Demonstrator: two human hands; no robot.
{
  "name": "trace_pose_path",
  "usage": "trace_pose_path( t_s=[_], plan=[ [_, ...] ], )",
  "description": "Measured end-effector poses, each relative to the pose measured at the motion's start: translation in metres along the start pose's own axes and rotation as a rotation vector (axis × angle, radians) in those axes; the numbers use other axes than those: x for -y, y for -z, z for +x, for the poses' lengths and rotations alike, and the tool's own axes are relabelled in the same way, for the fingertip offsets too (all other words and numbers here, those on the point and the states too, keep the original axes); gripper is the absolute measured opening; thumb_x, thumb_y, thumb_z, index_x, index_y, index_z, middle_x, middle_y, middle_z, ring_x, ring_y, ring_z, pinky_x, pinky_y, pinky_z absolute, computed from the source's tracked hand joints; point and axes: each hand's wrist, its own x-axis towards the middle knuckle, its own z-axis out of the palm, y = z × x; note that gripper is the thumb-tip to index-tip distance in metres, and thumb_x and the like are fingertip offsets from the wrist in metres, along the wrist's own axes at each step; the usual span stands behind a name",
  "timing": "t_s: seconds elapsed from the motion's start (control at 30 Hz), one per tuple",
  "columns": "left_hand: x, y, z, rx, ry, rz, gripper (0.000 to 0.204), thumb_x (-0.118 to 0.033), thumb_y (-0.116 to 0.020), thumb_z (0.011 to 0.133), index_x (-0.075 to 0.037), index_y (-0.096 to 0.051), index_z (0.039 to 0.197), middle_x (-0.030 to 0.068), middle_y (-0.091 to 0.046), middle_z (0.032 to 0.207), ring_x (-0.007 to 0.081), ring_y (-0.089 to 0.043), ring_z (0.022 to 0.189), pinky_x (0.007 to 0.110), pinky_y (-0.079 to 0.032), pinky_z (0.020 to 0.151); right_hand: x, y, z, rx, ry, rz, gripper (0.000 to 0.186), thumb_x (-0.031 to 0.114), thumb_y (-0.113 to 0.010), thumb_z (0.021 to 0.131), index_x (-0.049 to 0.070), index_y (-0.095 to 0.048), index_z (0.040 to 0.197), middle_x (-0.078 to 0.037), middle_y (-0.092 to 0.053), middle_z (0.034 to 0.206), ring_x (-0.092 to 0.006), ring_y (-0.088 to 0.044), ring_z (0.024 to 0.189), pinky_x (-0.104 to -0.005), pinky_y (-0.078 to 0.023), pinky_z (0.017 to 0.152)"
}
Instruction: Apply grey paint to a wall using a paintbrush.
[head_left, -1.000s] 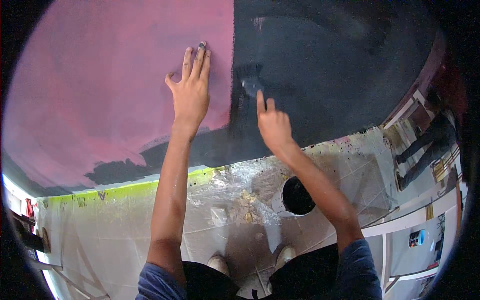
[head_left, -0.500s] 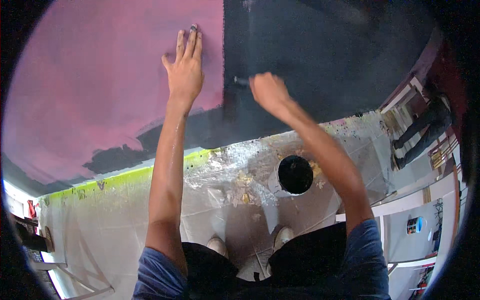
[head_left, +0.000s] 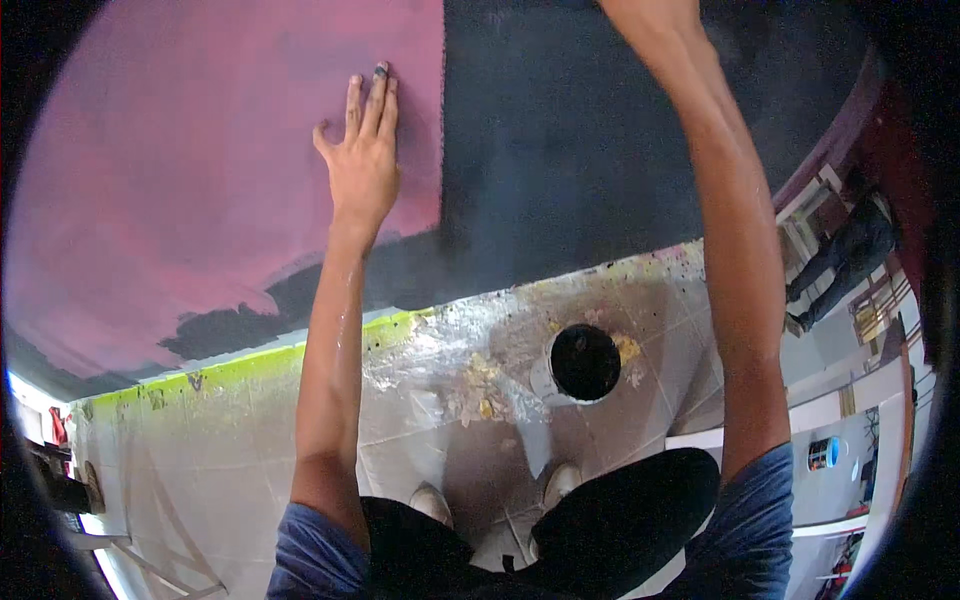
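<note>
My left hand (head_left: 362,170) lies flat on the pink part (head_left: 220,160) of a large painted wall, fingers spread, with a dark smear on one fingertip. Just right of it a sharp upright edge divides the pink from a dark grey-black area (head_left: 560,170). My right hand (head_left: 650,15) reaches high in front of the dark area; the top of the picture cuts it off, so its fingers and anything in them are hidden. On the floor below stands a white bucket (head_left: 541,382) with black paint (head_left: 585,362) inside.
Paint-spattered plastic sheeting (head_left: 440,350) covers the floor along the wall's foot, beside a yellow-green strip (head_left: 230,372). My shoes (head_left: 432,503) are near the bucket. At right are a person in dark trousers (head_left: 845,260), white frames (head_left: 800,415) and a blue-rimmed tin (head_left: 823,453).
My right hand has swung up and right, partly out of the picture; the short tool with a metal-looking end seen in it before is out of sight. My left hand stays on the pink.
</note>
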Motion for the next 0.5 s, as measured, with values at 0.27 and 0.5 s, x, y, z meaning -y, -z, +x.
trace_pose_path(
  t_s=[0.27, 0.5],
  plan=[
    [0.001, 0.008, 0.002, 0.052, 0.005, -0.018, 0.069, 0.006, -0.047, 0.074, -0.010, -0.034, 0.139, -0.0008, -0.026, 0.150, 0.0199, -0.025, 0.137, 0.056, -0.029, 0.095, 0.032, -0.064, -0.137, 0.516, -0.046, -0.119, 0.044, 0.005, -0.053, 0.079, -0.003, -0.047, 0.122, -0.017, -0.059, 0.084, -0.0308, -0.065, 0.060, -0.0390, -0.054, 0.054],
    [0.001, 0.015, 0.004, 0.117, 0.016, -0.053, 0.071, 0.007, -0.046, 0.074, -0.009, -0.030, 0.141, -0.0001, -0.024, 0.150, 0.0205, -0.022, 0.139, 0.060, -0.025, 0.099, 0.058, -0.074, -0.261, 0.993, -0.110, 0.094, 0.037, 0.006, -0.045, 0.087, -0.003, -0.047, 0.123, -0.022, -0.061, 0.087, -0.0372, -0.065, 0.068, -0.0437, -0.054, 0.057]
  ],
)
